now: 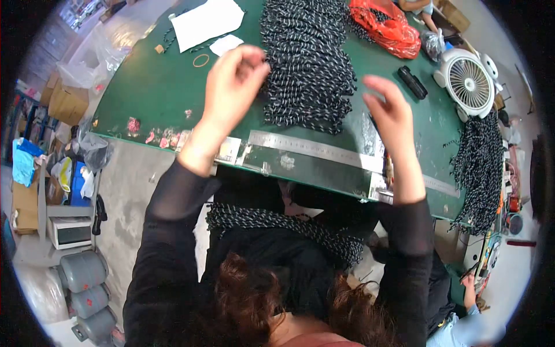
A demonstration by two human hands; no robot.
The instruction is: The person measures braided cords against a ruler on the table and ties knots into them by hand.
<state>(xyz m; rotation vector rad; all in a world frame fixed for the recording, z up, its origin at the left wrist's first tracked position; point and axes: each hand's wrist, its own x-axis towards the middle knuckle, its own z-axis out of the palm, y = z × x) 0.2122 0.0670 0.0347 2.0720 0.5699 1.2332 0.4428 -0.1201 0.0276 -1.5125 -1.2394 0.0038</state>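
My left hand (232,87) is raised over the green table (156,87), beside the left edge of a big pile of black-and-white cords (309,63). Its fingers are loosely curled, apart from the thumb, with nothing visible in them. Just right of the pile, my right hand (395,113) hovers with thumb and fingers apart, also holding nothing visible. A metal ruler (315,148) lies along the near table edge, below the pile. Another bundle of the same cords (277,222) rests across my lap.
A white fan (469,84), a black object (412,82) and a red plastic bag (386,32) are at the right. More cords (480,168) hang at the right edge. White paper (208,23) and a rubber band (200,60) lie left. Other people's arms (425,17) show at the far right.
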